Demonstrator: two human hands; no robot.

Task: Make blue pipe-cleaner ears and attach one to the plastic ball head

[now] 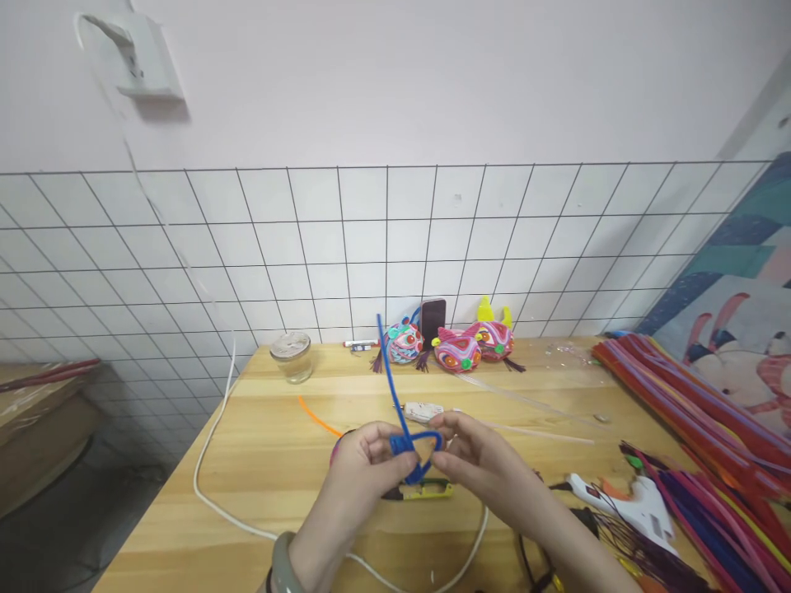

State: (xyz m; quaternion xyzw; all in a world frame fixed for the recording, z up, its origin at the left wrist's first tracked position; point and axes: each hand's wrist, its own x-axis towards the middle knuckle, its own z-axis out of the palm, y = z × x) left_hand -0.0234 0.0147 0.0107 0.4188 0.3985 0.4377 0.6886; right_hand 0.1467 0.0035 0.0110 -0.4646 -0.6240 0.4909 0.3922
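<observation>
Over the table [259,436], a blue strip [389,375] is pinched by the left hand [371,468] and its loop [426,435] by the right hand [479,453], seemingly being curled, so a steady hold is needed next.

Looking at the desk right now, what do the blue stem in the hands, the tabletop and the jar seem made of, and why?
Blue stem: probably chenille over wire, matte; it holds its bends, though any core is hidden.
Tabletop: wood or wood-look laminate, smooth; pale grain bands show.
Jar: glass or clear plastic, glossy; its walls look see-through.
</observation>
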